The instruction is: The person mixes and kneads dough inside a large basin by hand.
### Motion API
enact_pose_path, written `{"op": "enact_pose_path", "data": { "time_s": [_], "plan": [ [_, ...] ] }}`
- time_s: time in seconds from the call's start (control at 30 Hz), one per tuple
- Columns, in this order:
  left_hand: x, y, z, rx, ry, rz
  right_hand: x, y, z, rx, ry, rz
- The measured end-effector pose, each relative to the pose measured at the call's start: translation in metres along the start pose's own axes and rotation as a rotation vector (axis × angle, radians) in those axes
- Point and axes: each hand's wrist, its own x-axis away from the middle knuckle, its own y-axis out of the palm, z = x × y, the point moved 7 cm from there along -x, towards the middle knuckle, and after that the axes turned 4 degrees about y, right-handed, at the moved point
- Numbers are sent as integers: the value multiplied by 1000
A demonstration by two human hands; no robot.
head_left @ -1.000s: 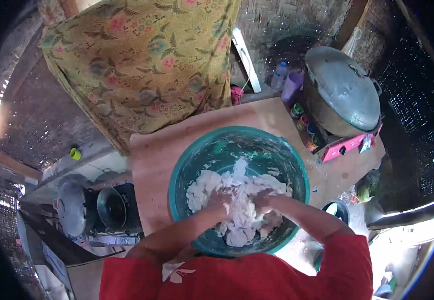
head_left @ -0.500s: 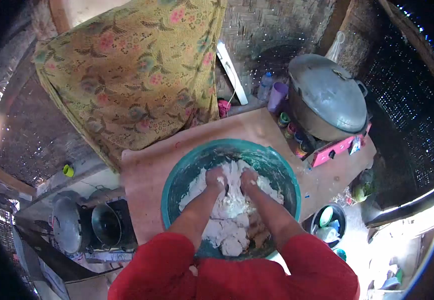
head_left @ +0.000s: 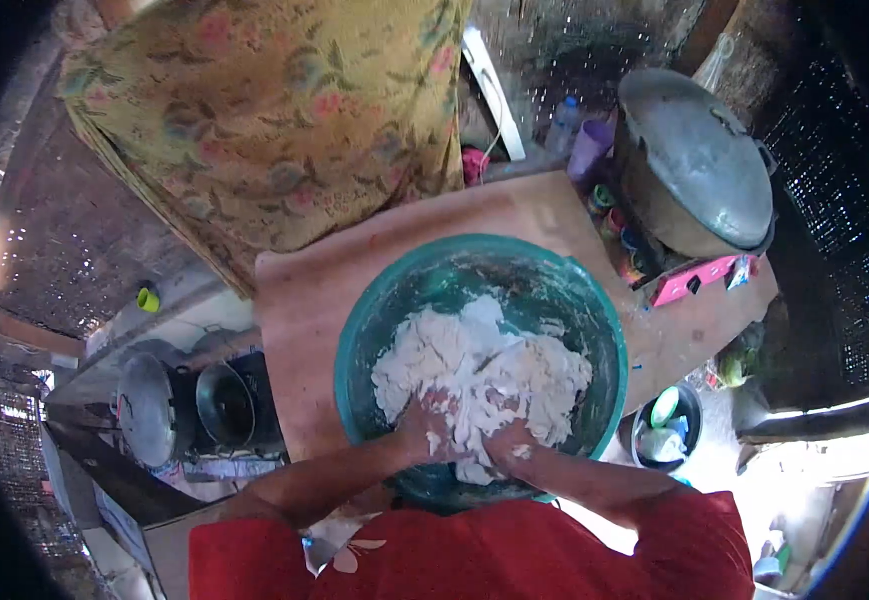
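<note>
A large green basin [head_left: 610, 330] stands on the table and holds a lumpy mass of white dough [head_left: 475, 350] with floury, crumbly parts. My left hand [head_left: 427, 432] is in the near side of the dough, its fingers closed in it and partly hidden. Beside it, my right hand [head_left: 512, 446] grips the same near part, with white dough stuck on its skin. A stretch of dough lies between the two hands. Smears of flour coat the basin's inner wall.
A pinkish-brown table [head_left: 300, 330] bears the basin. At the back right sits a big lidded metal pot [head_left: 700, 165], near a purple cup [head_left: 590, 150] and small tins. Pans [head_left: 225, 405] stand at left; a black tub [head_left: 670, 425] is low at right. A floral cloth [head_left: 275, 120] hangs behind.
Both hands have come back from the dough's far middle to the near side of the basin. The dough is bunched farther away now, and the camera view has shifted.
</note>
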Motion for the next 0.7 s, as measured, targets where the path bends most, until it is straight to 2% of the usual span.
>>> {"op": "enact_pose_path", "data": {
  "time_s": [0.07, 0.13, 0.17, 0.23, 0.27, 0.33, 0.37, 0.4, 0.47, 0.5, 0.53, 0.57, 0.6, 0.63, 0.7],
  "plan": [
    [-13, -10, -21, -126, -276, 54, -27, 8, 11, 52, -8, -120],
    [-42, -13, -51, -89, -338, 41, -102, 80, 59, 50, 199, 71],
    [-62, -24, -68, -38, -357, 21, -147, 108, 76, 39, 200, 62],
    [-89, -54, -89, 151, -375, -41, -187, 91, 108, 105, 245, 570],
    [-97, -62, -96, 142, -365, -33, -189, 75, 122, 109, 258, 577],
    [-99, -95, -106, 246, -359, 299, -180, 20, 150, -75, 340, 542],
    [-107, -81, -121, 218, -410, 417, -178, 0, 158, -104, 371, 544],
    [-119, -66, -131, 203, -410, 443, -181, -15, 168, -126, 393, 577],
    [-116, -55, -147, 285, -625, 587, -188, -32, 183, -173, 412, 638],
    [-110, -59, -139, 290, -595, 661, -190, -40, 187, -190, 407, 714],
    [-102, -54, -135, 276, -593, 694, -201, -32, 195, -215, 381, 818],
    [-106, -33, -154, 518, -674, 594, -251, 18, 225, -299, 146, 1305],
    [-108, 5, -170, 769, -746, 457, -200, -32, 197, -305, 267, 913],
    [-106, 5, -169, 873, -686, 399, -159, -49, 171, -400, 211, 749],
    [-86, -24, -138, 836, -383, 324, -82, -59, 127, -632, 76, 544]
  ]
}}
